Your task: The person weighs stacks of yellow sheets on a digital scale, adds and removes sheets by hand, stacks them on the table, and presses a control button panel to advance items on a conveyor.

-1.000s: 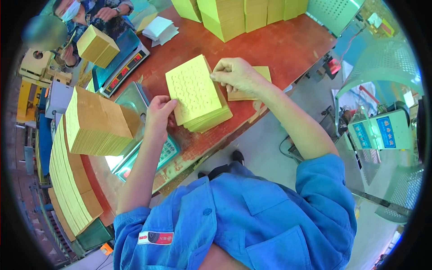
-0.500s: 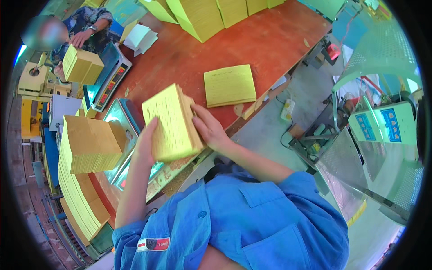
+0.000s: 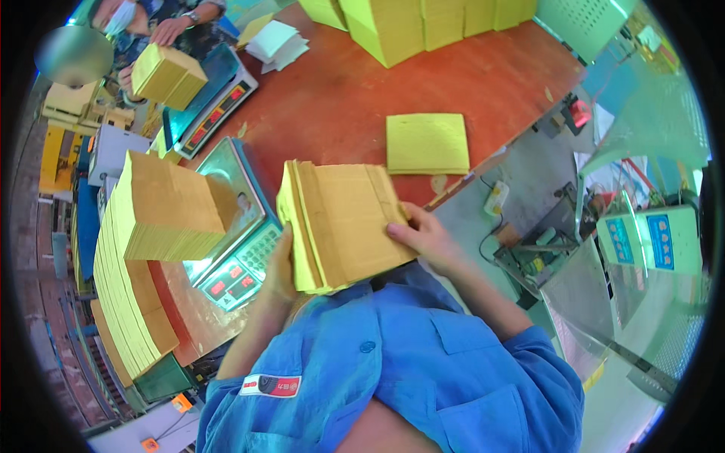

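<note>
Both hands hold a thick stack of yellow paper (image 3: 351,223) in front of my chest, its broad brownish-yellow face tilted up. My left hand (image 3: 282,264) supports its left side, where several loose layers fan apart; part of that hand is hidden behind the stack. At the right edge, my right hand (image 3: 424,235) grips with the thumb on top and the fingers around the side. A thinner pile of yellow paper (image 3: 428,143) lies on the red table (image 3: 325,98) just beyond. Left of my hands is a digital scale (image 3: 245,260) with a lit display.
A tall block of yellow paper (image 3: 174,208) stands beside the scale, with a long row of sheets (image 3: 124,302) below it. At the far left a co-worker's hand (image 3: 172,30) steadies a paper block (image 3: 170,78) by a second scale (image 3: 215,113). Large yellow stacks (image 3: 385,30) line the table's back.
The stack in my hands has turned, so its plain brownish face now shows instead of the dimpled yellow one. My right hand has moved to its right edge. The view has shifted slightly.
</note>
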`<action>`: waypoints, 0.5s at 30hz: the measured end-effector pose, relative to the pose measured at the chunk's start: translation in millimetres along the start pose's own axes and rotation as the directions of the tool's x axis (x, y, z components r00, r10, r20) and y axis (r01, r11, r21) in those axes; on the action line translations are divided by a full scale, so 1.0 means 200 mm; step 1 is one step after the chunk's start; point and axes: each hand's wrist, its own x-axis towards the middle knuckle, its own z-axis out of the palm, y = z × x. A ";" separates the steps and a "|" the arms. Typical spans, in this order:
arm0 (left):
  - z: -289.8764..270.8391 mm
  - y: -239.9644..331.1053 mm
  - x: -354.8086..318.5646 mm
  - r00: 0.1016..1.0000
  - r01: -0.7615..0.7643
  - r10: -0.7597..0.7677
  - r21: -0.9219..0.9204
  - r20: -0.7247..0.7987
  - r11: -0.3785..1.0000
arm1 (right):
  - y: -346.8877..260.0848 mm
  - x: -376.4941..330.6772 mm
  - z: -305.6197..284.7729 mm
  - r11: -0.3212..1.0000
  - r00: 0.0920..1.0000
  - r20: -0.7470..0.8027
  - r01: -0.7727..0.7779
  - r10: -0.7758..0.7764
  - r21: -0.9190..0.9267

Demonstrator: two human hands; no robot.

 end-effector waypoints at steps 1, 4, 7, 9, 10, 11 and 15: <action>0.05 -0.06 0.01 0.997 -0.049 0.054 -0.100 0.053 0.994 | -0.06 0.03 -0.01 0.989 0.990 0.017 0.144 -0.144 -0.043; -0.01 -0.23 0.18 0.981 -0.091 0.134 -0.278 0.139 0.956 | -0.19 0.20 -0.10 0.843 0.952 0.131 0.307 -0.278 -0.441; 0.03 -0.28 0.36 0.944 -0.331 0.331 -0.095 -0.013 0.939 | -0.27 0.28 -0.08 0.549 0.949 0.063 0.232 -0.308 -0.803; 0.03 -0.30 0.46 0.904 -0.335 0.423 -0.522 0.055 0.784 | -0.28 0.30 -0.08 0.659 0.978 0.070 0.184 -0.195 -0.729; 0.22 -0.20 0.39 0.816 -0.574 0.553 -0.346 -0.167 0.742 | -0.28 0.31 -0.10 0.673 0.977 0.061 0.184 -0.203 -0.716; 0.16 -0.23 0.41 0.814 -0.579 0.546 -0.351 -0.198 0.736 | -0.27 0.32 -0.12 0.689 0.977 0.050 0.184 -0.210 -0.701; -0.03 -0.30 0.35 0.599 -0.468 0.800 0.791 -0.043 0.393 | -0.28 0.36 -0.21 0.708 0.979 0.170 0.201 -0.115 -0.677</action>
